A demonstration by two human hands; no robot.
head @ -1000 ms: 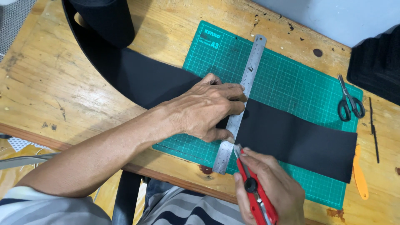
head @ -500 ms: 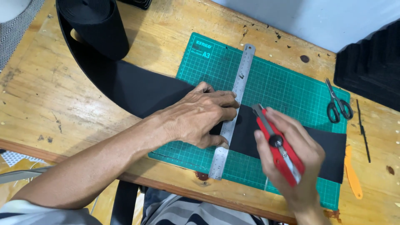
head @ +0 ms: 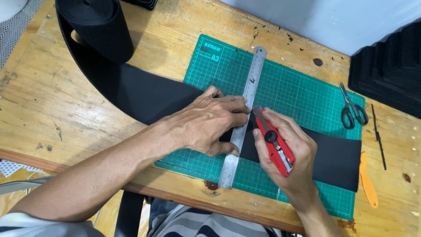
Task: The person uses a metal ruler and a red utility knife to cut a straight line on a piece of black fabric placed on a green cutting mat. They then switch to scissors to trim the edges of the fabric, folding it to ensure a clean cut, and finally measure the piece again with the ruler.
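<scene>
The single head view looks steeply down, from close above, at the wooden surface (head: 52, 109); the far wall crosses the frame's upper right.

A worn wooden table (head: 52, 101) is carrying a green cutting mat (head: 302, 92). Left of the mat, a black fabric roll (head: 98, 26) is standing. Right of the mat, a yellow tool (head: 367, 182) and thin black rod (head: 378, 136) are lying.
</scene>
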